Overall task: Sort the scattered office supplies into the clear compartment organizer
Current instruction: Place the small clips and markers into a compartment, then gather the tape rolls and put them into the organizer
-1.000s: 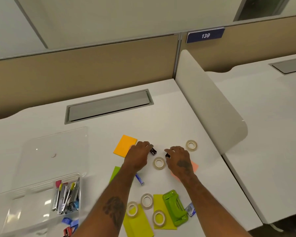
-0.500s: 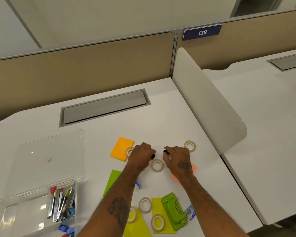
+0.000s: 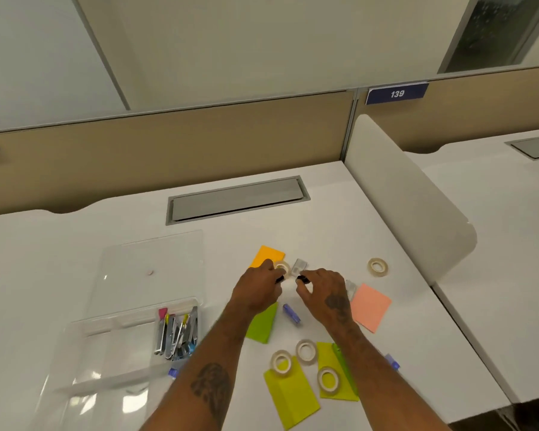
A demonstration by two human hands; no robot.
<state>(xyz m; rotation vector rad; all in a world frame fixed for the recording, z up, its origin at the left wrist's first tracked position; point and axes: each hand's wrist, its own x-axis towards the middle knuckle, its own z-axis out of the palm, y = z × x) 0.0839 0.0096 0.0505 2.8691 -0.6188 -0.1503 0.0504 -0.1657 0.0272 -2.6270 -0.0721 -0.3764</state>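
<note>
My left hand [image 3: 257, 290] and my right hand [image 3: 322, 292] meet over the middle of the desk. Each pinches a small black clip: the left one [image 3: 280, 278], the right one [image 3: 302, 279]. Just beyond the fingertips lie a tape roll [image 3: 283, 266], a small clear box [image 3: 300, 265] and an orange sticky pad [image 3: 266, 256]. The clear organizer [image 3: 112, 362] sits at the lower left, with several staplers [image 3: 178, 334] standing in one compartment. Its lid [image 3: 151, 269] lies behind it.
Pink pad [image 3: 371, 306], green pad [image 3: 262, 326], a blue item [image 3: 291, 312] and a far tape roll [image 3: 377, 266] lie around the hands. Three tape rolls [image 3: 306, 351] and yellow-green pads [image 3: 291, 396] lie near the front edge. A white divider [image 3: 411, 206] bounds the right.
Both hands have drawn closer together, still pinching their black clips. The view has shifted, so the desk items sit further right in the frame.
</note>
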